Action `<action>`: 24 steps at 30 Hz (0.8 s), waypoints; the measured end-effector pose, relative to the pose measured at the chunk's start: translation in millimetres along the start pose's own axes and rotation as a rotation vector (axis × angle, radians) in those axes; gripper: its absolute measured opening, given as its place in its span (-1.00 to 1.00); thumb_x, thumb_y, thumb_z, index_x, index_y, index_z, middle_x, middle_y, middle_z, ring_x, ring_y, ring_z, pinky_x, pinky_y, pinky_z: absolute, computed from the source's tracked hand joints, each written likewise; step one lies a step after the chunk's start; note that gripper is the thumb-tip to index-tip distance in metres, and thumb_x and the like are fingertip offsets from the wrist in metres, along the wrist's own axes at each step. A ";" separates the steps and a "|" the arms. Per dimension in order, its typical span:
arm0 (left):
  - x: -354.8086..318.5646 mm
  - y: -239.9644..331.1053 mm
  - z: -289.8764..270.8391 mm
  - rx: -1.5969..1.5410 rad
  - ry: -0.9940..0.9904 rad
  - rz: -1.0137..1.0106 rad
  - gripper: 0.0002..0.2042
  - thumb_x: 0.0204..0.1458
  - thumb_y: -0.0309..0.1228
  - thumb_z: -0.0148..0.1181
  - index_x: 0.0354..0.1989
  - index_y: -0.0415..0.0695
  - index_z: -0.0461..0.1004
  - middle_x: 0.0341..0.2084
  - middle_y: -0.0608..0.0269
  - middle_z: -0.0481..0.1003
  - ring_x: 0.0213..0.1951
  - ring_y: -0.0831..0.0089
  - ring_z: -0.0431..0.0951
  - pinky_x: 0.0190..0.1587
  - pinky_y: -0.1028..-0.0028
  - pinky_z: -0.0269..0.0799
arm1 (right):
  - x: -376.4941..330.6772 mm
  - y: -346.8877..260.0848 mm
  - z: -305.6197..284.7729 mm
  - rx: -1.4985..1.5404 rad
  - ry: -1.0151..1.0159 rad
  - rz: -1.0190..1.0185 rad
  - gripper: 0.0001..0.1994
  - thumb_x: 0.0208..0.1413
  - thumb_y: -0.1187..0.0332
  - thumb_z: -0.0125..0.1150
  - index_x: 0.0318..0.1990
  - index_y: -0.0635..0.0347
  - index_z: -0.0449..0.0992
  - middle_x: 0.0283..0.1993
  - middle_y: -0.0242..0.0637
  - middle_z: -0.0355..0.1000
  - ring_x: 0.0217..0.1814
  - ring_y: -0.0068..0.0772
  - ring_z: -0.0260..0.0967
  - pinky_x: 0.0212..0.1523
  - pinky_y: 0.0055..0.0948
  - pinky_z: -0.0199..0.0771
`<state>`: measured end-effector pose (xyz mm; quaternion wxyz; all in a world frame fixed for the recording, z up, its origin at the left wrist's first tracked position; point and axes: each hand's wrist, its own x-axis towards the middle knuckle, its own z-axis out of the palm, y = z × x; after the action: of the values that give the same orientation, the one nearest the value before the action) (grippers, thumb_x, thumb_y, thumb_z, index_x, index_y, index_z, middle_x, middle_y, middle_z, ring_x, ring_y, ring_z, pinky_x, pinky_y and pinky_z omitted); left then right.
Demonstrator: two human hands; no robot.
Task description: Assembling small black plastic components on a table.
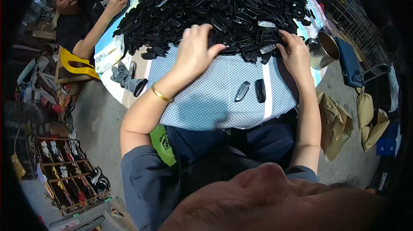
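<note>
Here, a grey-faced casing (pixel 267 49) is lying crosswise just left of the right hand (pixel 296 53), grip unclear, the left hand (pixel 193 50) unclenched.

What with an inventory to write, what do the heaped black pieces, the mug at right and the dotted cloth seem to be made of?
Black pieces: probably moulded plastic, some glossy, judging by sharp highlights.
Mug: likely stainless steel, smooth and shiny, from its silvery wall and bright reflections.
Dotted cloth: fabric, matte, by its dull surface and draping front edge; the fibre can't be told.
</note>
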<state>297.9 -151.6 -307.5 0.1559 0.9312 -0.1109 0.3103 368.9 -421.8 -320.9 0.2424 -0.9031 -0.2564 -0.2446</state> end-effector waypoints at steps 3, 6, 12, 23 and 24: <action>7.3 -5.2 -10.7 -0.100 -0.349 -0.271 -0.57 -0.14 -0.32 0.26 -0.11 -0.27 0.33 -0.46 0.12 0.41 -0.28 0.25 0.41 -0.20 0.36 0.35 | -0.5 -3.4 -8.6 -0.044 0.042 -0.028 -0.55 -0.13 0.49 0.23 0.01 0.13 0.38 -0.35 -0.17 0.42 -0.41 -0.29 0.38 -0.36 -0.40 0.40; 4.1 -8.9 -10.6 -0.179 -0.309 -0.260 -0.62 -0.15 -0.41 0.23 -0.15 -0.28 0.33 -0.31 0.01 0.44 -0.33 0.15 0.44 -0.21 0.27 0.38 | -0.7 -9.7 -11.6 -0.002 0.080 0.068 -0.53 -0.11 0.53 0.20 0.05 0.13 0.34 -0.35 -0.24 0.43 -0.41 -0.44 0.38 -0.34 -0.49 0.42; 2.6 12.7 -8.4 -0.460 -0.090 -0.076 -0.74 -0.17 -0.57 0.13 -0.22 -0.18 0.42 -0.37 0.19 0.38 -0.36 0.39 0.41 -0.33 0.51 0.39 | -13.5 -42.4 -16.7 1.190 -0.032 0.321 -0.69 -0.05 0.55 0.19 -0.10 0.35 0.37 -0.18 -0.20 0.43 -0.25 -0.50 0.40 -0.19 -0.53 0.45; -17.4 33.6 3.6 -1.574 -0.333 -0.534 -0.67 -0.07 -0.65 0.16 -0.08 -0.32 0.35 -0.31 0.25 0.45 -0.29 0.62 0.46 -0.18 0.66 0.43 | -29.8 -90.5 3.3 0.835 -0.089 0.156 -0.76 -0.15 0.54 0.29 -0.24 0.36 0.49 -0.23 -0.26 0.41 -0.23 -0.52 0.40 -0.24 -0.62 0.43; -17.6 33.9 2.9 -1.565 -0.321 -0.544 -0.66 -0.07 -0.65 0.16 -0.06 -0.32 0.36 -0.31 0.25 0.46 -0.30 0.62 0.46 -0.19 0.66 0.43 | -30.9 -91.3 3.4 0.834 -0.090 0.154 -0.76 -0.15 0.54 0.29 -0.24 0.36 0.49 -0.23 -0.26 0.41 -0.23 -0.52 0.40 -0.24 -0.62 0.43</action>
<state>275.4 -182.1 -312.9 0.8078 0.5817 -0.0864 -0.0407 293.8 -362.0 -312.5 0.5932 -0.7540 -0.2755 -0.0613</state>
